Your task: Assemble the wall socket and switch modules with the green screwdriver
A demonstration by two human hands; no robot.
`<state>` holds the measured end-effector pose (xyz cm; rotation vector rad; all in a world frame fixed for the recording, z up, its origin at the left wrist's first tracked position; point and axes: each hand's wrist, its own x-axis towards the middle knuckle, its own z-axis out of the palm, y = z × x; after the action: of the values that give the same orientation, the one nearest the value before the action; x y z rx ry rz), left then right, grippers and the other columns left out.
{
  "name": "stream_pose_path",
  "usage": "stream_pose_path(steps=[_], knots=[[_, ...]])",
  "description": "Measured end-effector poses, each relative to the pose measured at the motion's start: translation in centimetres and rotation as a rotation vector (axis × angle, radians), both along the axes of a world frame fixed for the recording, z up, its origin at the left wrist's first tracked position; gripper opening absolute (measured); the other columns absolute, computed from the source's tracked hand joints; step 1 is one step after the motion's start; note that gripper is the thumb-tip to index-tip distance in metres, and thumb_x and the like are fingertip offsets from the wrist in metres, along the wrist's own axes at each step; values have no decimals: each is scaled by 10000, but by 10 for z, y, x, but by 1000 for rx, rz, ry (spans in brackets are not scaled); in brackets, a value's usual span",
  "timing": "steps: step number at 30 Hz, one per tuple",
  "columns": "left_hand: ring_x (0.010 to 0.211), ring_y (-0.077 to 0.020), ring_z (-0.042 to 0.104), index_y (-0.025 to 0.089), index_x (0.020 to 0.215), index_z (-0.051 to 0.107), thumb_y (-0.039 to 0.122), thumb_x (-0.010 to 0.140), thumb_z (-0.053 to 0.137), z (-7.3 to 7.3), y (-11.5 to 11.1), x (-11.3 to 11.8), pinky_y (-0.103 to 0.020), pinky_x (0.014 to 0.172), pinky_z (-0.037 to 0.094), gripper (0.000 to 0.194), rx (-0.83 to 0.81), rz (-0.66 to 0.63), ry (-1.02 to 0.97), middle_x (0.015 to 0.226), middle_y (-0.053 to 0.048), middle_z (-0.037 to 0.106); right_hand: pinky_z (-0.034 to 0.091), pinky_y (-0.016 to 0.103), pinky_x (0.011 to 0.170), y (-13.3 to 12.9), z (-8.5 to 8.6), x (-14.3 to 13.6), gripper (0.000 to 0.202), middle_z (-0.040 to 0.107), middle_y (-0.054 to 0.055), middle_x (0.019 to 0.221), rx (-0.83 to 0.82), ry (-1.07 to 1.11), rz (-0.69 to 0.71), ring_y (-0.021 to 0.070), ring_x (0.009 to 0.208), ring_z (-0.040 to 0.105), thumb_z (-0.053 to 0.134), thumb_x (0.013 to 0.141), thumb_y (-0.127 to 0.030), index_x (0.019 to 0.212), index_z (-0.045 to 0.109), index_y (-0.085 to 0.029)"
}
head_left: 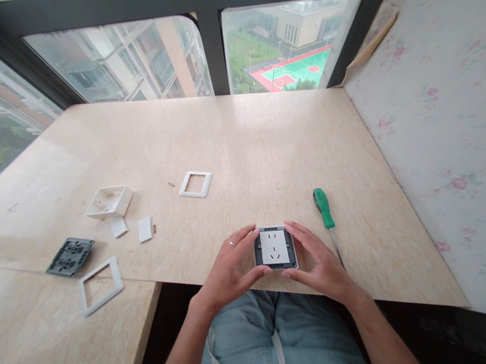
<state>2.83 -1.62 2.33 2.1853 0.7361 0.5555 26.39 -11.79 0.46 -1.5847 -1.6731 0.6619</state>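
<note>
Socket unit (274, 248) held between both hands, near table edge; white five-slot face up, dark grey surround, screw visible at each side. Left side pinched by left hand (231, 263): fingers at far corner, thumb at near corner. Right side pinched the same way by right hand (318, 261). Whether the unit is lifted or resting on the tabletop (264, 141) cannot be told. Ring (232, 244) worn on left hand.

Just right of right hand: screwdriver (323, 209), green handle pointed away, shaft partly hidden by the hand. Ahead of left hand, slightly left: small white frame (208, 182), laid flat, with a screw (171, 184) beside it. Farther left of left hand: white box (125, 203), open side up; two white plates (145, 230) placed near it. Farthest left: dark grey module (70, 257), and near it a second white frame (115, 275).
</note>
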Motion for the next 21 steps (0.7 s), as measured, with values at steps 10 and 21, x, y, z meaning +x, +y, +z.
stream_pose_path(steps=[10, 21], knots=[[1438, -330, 419, 296, 1550, 340, 492, 856, 732, -5, 1, -1, -536, 1148, 400, 821, -20, 7, 34, 1566, -156, 429, 374, 549, 1177, 0, 0, 0, 797, 437, 107, 1571, -2, 13, 2, 324, 1451, 408, 746, 835, -463, 1533, 387, -320], [1390, -325, 481, 291, 1492, 434, 517, 812, 768, -6, 3, 1, -518, 1123, 412, 790, -67, 41, -20, 1522, -140, 496, 365, 553, 1183, -1, 1, 1, 790, 419, 109, 1581, -7, 8, 15, 314, 1463, 389, 753, 836, -458, 1521, 384, -324]])
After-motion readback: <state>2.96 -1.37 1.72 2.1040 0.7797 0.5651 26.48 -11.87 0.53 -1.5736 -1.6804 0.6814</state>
